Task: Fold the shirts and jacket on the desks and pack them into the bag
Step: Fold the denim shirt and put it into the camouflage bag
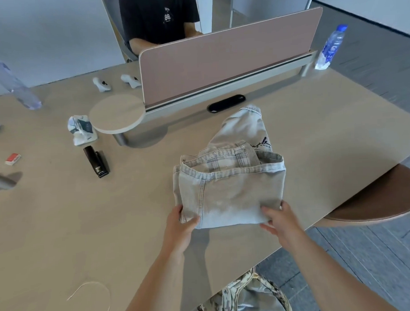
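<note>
Folded pale denim jacket (pixel 231 191) on the table (pixel 73 218), its near edge held between the hands. Left hand (pixel 182 223) grasps the near-left corner, thumb on top; right hand (pixel 280 219) grasps the near-right corner. A camouflage bag (pixel 250 295) sits below the table's near edge.

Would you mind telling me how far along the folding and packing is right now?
Done: the denim jacket is folded into a compact bundle on the desk, with one part trailing behind. In hand: the left hand and right hand grip its near corners. Left: it has yet to go into the camouflage bag below the desk edge. No separate shirts are plainly visible.
</note>
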